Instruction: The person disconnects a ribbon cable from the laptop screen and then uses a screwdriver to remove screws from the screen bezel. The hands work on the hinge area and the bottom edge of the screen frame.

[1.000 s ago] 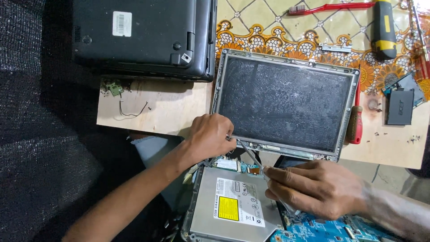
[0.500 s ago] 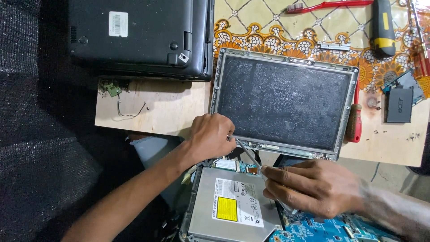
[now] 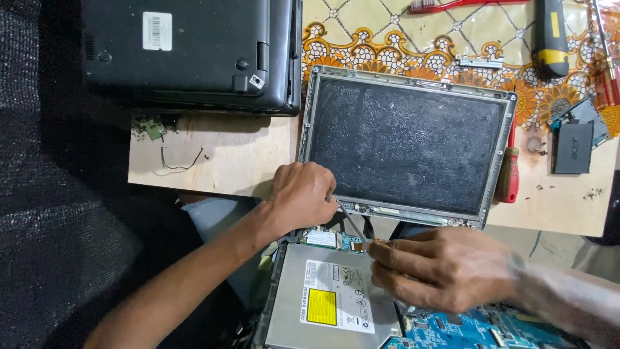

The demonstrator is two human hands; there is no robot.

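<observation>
Down at the near edge of the tabletop (image 3: 213,161), both hands are crowded around the hinge end of a stripped screen panel (image 3: 405,143), which lies flat and face-up so the bottom rail is easy to get at. The left hand (image 3: 302,194) is curled shut around a thin metal tool (image 3: 352,223), looks like a small screwdriver or a pick, with the shaft angled down toward the gap between the panel and the silver optical drive (image 3: 332,300). The right hand (image 3: 442,268) rests on the drive and the blue circuit board (image 3: 478,326), fingers (image 3: 394,249) pressed together and pinching something tiny right at the tool's tip; too small to say what, maybe a connector or a screw. That grip seems to be there to steady the part while the tool works on it. The drive sits in the opened laptop base just below the panel, touching the green board bits under the left hand. Everything else is parked out of the way: a closed black laptop (image 3: 187,52) flipped bottom-up at the far left, a red screwdriver (image 3: 509,174) tucked beside the panel's right edge, a yellow-and-black one (image 3: 549,32) up top, and a small black part (image 3: 573,147) off to the right.
</observation>
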